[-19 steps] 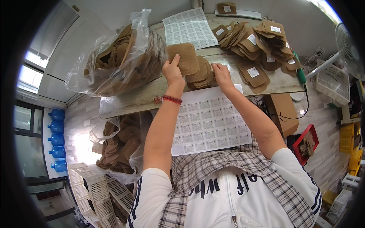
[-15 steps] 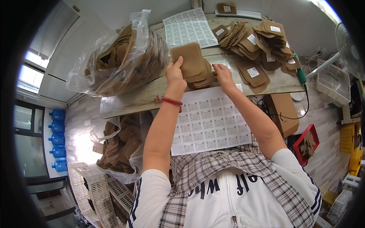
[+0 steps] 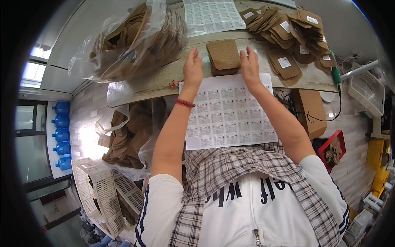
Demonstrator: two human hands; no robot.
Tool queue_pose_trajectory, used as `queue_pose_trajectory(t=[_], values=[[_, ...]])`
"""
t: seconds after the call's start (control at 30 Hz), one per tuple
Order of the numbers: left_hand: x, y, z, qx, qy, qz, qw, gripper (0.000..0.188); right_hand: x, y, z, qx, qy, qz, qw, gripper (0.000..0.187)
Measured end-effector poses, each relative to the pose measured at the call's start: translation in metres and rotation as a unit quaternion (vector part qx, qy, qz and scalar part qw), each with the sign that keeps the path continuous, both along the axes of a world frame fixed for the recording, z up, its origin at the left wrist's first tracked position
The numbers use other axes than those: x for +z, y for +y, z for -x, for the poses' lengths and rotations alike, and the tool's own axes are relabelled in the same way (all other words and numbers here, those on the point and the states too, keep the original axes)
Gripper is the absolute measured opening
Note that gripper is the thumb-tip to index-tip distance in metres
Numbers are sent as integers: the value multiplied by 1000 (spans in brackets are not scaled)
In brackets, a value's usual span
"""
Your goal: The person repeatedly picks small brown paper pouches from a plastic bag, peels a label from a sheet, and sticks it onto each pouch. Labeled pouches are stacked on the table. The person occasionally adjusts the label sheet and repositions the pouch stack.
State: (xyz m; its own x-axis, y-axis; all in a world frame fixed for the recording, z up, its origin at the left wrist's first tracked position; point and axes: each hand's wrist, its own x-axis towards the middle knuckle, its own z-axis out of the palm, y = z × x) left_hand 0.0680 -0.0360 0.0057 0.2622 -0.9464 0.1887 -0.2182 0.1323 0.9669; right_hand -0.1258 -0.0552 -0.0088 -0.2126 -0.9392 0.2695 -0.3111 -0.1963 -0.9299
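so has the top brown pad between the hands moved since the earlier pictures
Yes, the top brown pad moved to the right, judged against the far paper sheet.

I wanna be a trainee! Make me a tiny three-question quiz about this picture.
1. How many blue water jugs show in the column at the picture's left?
2. True or false: the stack of brown textured pads lies between the left hand and the right hand.
3. Which wrist wears the red bracelet? A) left B) right

Key: 1. five; 2. true; 3. A
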Motion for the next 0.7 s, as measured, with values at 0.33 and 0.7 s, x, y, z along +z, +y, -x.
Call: queue_pose_trajectory(t=[0.33,0.7], values=[[-6,79,-82,-49,-433,81,896,20,14,70,5,144,258,245,923,22],[14,93,-81,-149,-380,25,912,29,13,69,10,205,348,178,897,13]])
